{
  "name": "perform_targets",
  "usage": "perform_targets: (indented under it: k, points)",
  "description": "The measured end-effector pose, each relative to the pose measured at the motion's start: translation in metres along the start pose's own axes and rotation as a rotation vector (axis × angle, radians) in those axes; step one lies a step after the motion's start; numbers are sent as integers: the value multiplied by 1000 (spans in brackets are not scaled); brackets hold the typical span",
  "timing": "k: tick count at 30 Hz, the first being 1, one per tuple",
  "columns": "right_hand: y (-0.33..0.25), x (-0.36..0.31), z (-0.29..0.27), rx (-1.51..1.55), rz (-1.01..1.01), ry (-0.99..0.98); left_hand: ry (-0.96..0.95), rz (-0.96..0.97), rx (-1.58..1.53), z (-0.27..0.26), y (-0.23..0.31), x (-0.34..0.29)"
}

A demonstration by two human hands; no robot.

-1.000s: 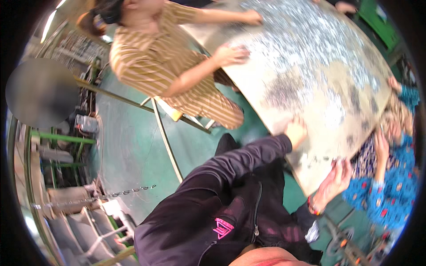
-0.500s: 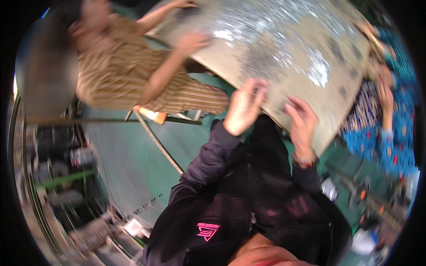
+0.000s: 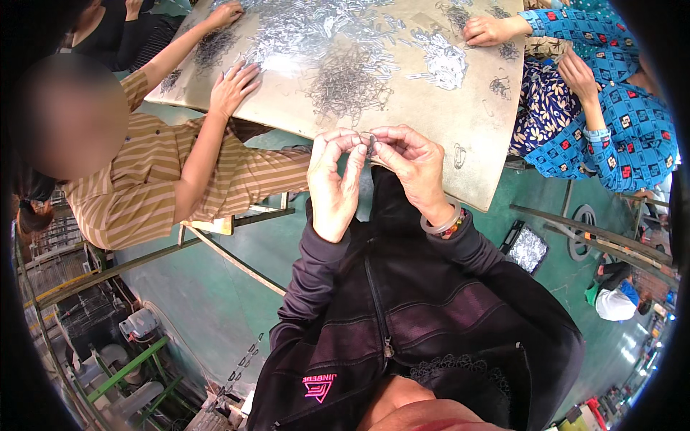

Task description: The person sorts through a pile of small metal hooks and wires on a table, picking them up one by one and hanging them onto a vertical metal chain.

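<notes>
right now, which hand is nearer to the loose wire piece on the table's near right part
Right. The right hand is just left of the loose wire piece; the left hand is farther left, past the right hand.

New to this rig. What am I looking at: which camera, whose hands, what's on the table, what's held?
No robot here, just a person's bare hands. The view comes from a fisheye camera on that person's head, looking down, so straight edges bend. The left hand and right hand meet near the table edge, fingertips pinching a small dark metal piece; its exact shape is hard to tell. On the table lie shiny metal pieces and a heap of dark wire pieces. The striped sleeve and blue patterned sleeve belong to other people.
</notes>
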State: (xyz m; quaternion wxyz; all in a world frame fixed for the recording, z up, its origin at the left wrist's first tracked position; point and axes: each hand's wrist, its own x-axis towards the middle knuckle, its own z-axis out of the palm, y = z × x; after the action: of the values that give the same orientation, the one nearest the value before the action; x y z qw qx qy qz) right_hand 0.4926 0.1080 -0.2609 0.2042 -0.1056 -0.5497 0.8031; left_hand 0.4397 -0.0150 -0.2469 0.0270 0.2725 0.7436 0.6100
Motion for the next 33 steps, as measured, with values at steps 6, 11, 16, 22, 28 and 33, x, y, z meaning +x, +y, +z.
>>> perform_targets:
  k: [6,11,16,22,28,33]
  points:
    - [3,3,4,-233,-264,14,154,-18,-17,11,6,0]
    - [4,2,3,-271,-320,-42,161,-118,-437,20,9,-4]
    - [-15,44,-51,-384,-407,98,209,-203,-283,17,13,-3]
    - [12,129,-162,-1260,-414,-112,184,-188,-305,7,-9,-12]
    - [31,146,-184,-1592,-214,-476,267,-200,-317,-12,0,-16]
    - [26,145,-190,-1569,-339,-338,252,-208,-313,-23,-5,-21]
